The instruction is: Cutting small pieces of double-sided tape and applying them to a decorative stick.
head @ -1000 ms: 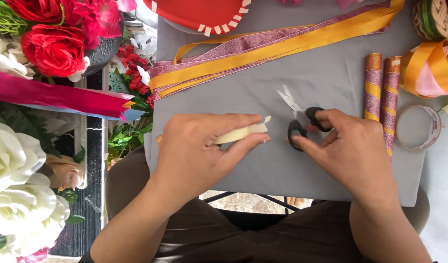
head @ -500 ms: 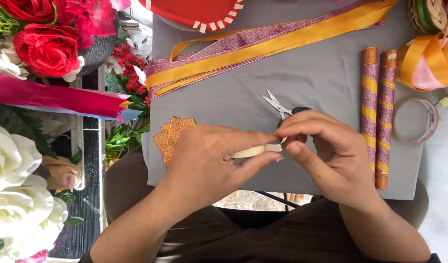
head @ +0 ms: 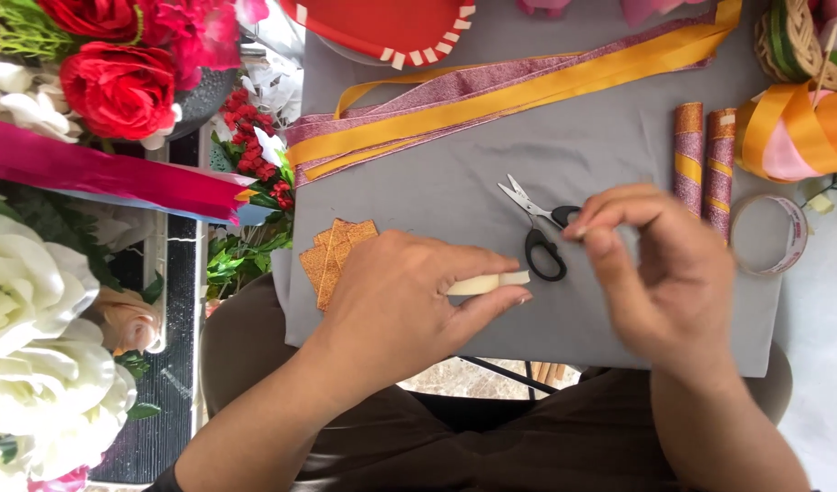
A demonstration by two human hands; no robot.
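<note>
My left hand (head: pixel 409 296) pinches a small cream strip (head: pixel 484 283) between thumb and fingers, low over the grey board (head: pixel 455 182). My right hand (head: pixel 660 273) hovers to the right of the strip with thumb and forefinger pinched together; whether anything sits between them I cannot tell. Black-handled scissors (head: pixel 535 232) lie on the board between the two hands, partly covered by my right fingers. Orange glitter pieces (head: pixel 332 255) lie on the board just left of my left hand.
Long yellow and pink glitter ribbons (head: pixel 528 91) cross the board's far half. Two rolled glitter tubes (head: pixel 703 155) and a tape ring (head: pixel 772 232) sit at the right. Red roses (head: pixel 118 82) and white flowers (head: pixel 36 301) crowd the left; ribbon rolls (head: pixel 796 128) far right.
My right hand let go of the scissors, met the left hand at the cream strip, then pulled away to the right. The orange glitter pieces came into view as the left hand shifted.
</note>
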